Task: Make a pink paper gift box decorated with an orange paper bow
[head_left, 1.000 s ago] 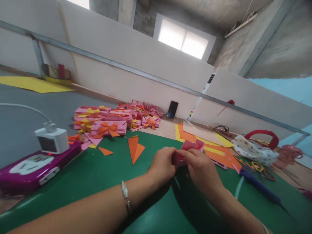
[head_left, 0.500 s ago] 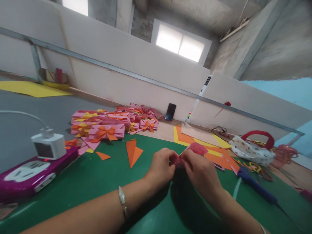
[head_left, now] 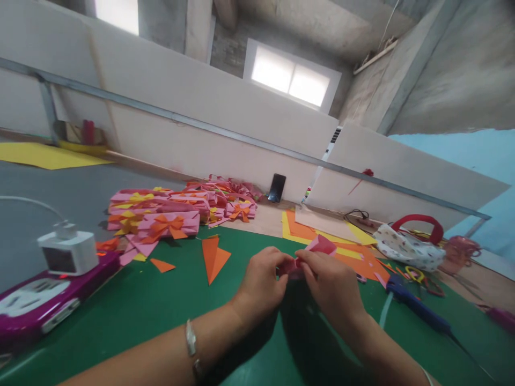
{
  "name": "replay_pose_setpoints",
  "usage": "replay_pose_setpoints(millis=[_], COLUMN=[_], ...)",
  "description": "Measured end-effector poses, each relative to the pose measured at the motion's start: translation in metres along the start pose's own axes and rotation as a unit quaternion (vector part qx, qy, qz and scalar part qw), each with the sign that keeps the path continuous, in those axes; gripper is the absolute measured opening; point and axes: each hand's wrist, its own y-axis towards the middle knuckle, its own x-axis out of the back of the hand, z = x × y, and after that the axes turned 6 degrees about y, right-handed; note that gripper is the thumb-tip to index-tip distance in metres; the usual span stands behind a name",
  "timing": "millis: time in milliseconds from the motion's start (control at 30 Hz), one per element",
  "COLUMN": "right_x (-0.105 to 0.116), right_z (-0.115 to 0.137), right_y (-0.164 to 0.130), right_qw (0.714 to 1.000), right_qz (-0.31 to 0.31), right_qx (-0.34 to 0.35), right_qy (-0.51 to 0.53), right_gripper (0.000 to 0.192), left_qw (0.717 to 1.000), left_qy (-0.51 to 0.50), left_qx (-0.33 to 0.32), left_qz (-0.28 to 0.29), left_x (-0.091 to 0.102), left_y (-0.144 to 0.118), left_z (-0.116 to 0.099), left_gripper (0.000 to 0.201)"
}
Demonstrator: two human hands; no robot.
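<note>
Both of my hands pinch a small folded piece of pink paper (head_left: 323, 245) just above the green mat (head_left: 241, 343). My left hand (head_left: 263, 276) grips its left side between thumb and fingers. On the other side, my right hand (head_left: 330, 279) pinches it and covers much of it, so its full shape is hidden. Left of my hands lie a folded orange paper piece (head_left: 214, 258) and a small orange scrap (head_left: 162, 265). Farther back is a pile of pink paper pouches (head_left: 147, 228) with orange and yellow bows.
A purple power strip (head_left: 44, 305) with a white charger (head_left: 68, 249) stands at left. At right lie a blue glue gun (head_left: 418, 305), scissors (head_left: 414, 274), orange sheets (head_left: 360, 262) and a patterned bag (head_left: 406, 247). A phone (head_left: 277, 187) leans against the wall.
The view has shifted slightly, so the surroundings sit a little lower and farther left. The pink paper's visible end has tilted and looks more opened; both hands keep their pinch.
</note>
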Motion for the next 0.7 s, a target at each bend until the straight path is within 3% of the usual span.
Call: replay_pose_setpoints(millis=[167,267,333,533,633,700], right_x=[0.015,0.027,0.033,0.048,0.058,0.065], right_z=[0.008,0.015,0.016,0.005,0.000,-0.003], right_y=[0.006,0.012,0.016,0.025,0.025,0.023], right_qw=[0.995,0.981,0.974,0.968,0.978,0.985], right_qz=[-0.034,-0.059,-0.063,-0.002,0.004,-0.003], right_qx=[0.034,0.090,0.141,0.230,0.207,0.159], right_qy=[-0.088,-0.159,-0.169,-0.103,-0.014,0.068], right_gripper=[0.012,0.018,0.012,0.025,0.022,0.016], left_qw=[1.000,0.999,0.999,0.997,0.992,0.987], left_qy=[0.021,0.025,0.022,-0.053,-0.115,-0.158], left_qx=[-0.021,-0.036,-0.040,-0.023,-0.012,-0.005], left_qz=[-0.004,-0.007,-0.017,-0.049,-0.050,-0.017], left_x=[0.005,0.008,0.009,0.012,0.019,0.024], left_y=[0.001,0.000,-0.001,-0.003,-0.003,-0.003], left_z=[-0.007,-0.010,-0.011,-0.023,-0.031,-0.034], left_gripper=[0.018,0.021,0.024,0.030,0.035,0.040])
